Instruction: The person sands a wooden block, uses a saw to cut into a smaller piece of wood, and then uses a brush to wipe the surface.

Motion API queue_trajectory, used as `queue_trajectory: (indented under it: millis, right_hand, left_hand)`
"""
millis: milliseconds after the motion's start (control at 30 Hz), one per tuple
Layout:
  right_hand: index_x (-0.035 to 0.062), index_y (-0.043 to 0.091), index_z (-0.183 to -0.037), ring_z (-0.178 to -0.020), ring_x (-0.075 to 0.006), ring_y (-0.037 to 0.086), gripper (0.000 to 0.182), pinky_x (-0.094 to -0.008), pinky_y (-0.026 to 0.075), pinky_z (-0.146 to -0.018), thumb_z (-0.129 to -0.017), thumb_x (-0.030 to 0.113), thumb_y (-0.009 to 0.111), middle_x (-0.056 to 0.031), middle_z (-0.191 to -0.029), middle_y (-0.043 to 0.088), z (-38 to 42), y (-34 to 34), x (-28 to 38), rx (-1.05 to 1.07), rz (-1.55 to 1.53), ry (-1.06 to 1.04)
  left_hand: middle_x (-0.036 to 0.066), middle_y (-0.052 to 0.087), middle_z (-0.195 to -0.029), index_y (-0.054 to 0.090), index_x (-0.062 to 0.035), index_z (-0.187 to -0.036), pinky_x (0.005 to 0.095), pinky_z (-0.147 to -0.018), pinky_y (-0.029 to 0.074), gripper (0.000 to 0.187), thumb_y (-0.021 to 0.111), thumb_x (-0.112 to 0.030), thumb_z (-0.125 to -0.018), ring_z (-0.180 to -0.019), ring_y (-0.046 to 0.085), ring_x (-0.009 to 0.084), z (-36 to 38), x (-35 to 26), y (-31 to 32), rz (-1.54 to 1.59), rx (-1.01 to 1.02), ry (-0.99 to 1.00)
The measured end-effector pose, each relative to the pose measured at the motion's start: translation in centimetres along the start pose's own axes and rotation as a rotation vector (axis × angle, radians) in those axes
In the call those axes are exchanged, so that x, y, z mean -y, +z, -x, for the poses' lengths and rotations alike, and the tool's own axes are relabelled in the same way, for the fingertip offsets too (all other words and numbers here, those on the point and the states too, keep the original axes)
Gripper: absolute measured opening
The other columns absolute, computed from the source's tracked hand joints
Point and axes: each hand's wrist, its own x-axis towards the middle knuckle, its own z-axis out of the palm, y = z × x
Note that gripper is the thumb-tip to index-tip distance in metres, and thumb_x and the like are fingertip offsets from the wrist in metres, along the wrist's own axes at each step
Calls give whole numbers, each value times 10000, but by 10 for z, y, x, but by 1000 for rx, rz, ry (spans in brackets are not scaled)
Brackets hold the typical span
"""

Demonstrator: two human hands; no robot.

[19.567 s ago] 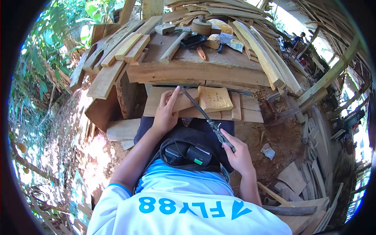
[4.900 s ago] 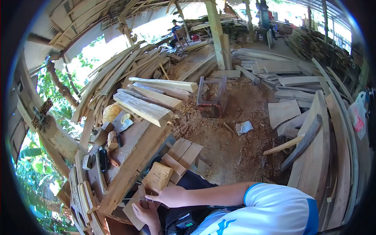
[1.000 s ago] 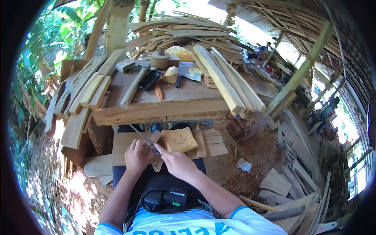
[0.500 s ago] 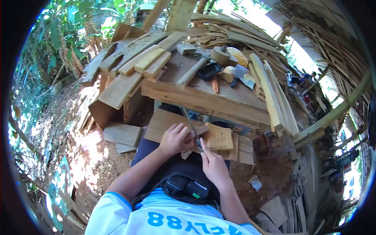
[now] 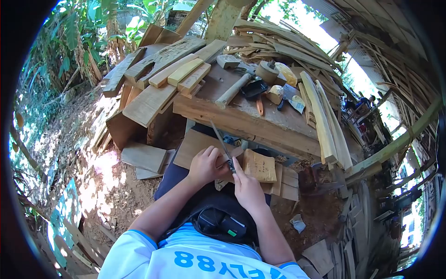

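My left hand (image 5: 206, 165) is closed on a small piece of wood (image 5: 236, 152), pressing it down over a board (image 5: 193, 145) lying across my lap. In my right hand (image 5: 248, 187) is the dark handle of a long thin file-like tool (image 5: 220, 138), index finger stretched along it. The narrow blade crosses the small piece right beside my left fingers and points away from me toward the bench; whether it is a file or a knife is hard to make out. A thick yellowish wood block (image 5: 259, 166) sits just right of my hands.
Ahead stands a heavy wooden bench (image 5: 241, 121) with a hammer (image 5: 233, 90), an orange-handled brush (image 5: 259, 107) and a scraper (image 5: 294, 103). Cut boards (image 5: 151, 102) are stacked at left. Long planks (image 5: 320, 118) lie at right, and wood scraps (image 5: 320, 255) cover the ground.
My right hand and the file-like tool have slid forward, away from my body, across the small piece. My left hand keeps its hold. The whole view has shifted slightly.
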Motion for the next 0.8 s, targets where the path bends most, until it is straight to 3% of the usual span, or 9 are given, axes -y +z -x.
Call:
queue_trajectory:
  millis: [100, 233, 433, 600, 800]
  right_hand:
    - [205, 392, -1595, -829, -459, 696, 551, -568, 542, -742, -1059, 201, 518, -269, -880, 701, 19, -9, 2, 27, 13, 7]
    - [204, 390, -1596, -840, -449, 700, 558, -557, 548, -751, -1055, 186, 525, -262, -916, 705, 50, -14, -3, 15, -41, 20]
    - [215, 391, -1597, -824, -446, 700, 561, -563, 557, -753, -1052, 213, 523, -251, -880, 704, 16, -15, 0, 49, 84, 47]
    - [227, 395, -1595, -804, -451, 701, 556, -570, 560, -744, -1053, 231, 520, -250, -845, 702, 1, -4, 2, 8, 17, 26]
    - [234, 387, -1600, -805, -445, 705, 569, -552, 567, -725, -1051, 226, 534, -265, -851, 705, 38, -10, -7, -10, -66, 5]
  left_hand:
    - [117, 576, -817, 551, -68, -837, 456, -671, 554, 309, 799, -208, -720, -779, 644, 348, -3, 1, 2, 4, 4, -106]
    - [128, 589, -830, 566, -63, -853, 462, -675, 553, 321, 817, -206, -712, -774, 644, 362, -2, 0, 4, -6, -16, -45]
    - [133, 593, -828, 576, -55, -850, 454, -671, 551, 321, 825, -184, -693, -776, 645, 358, 0, -7, 3, 14, 9, 8]
    - [134, 594, -822, 579, -50, -848, 453, -664, 550, 330, 834, -194, -696, -773, 649, 358, 2, -6, 1, -36, 28, 4]
    - [143, 604, -823, 584, -40, -844, 456, -648, 541, 339, 847, -205, -709, -750, 646, 376, -3, -4, 0, 9, 20, -157]
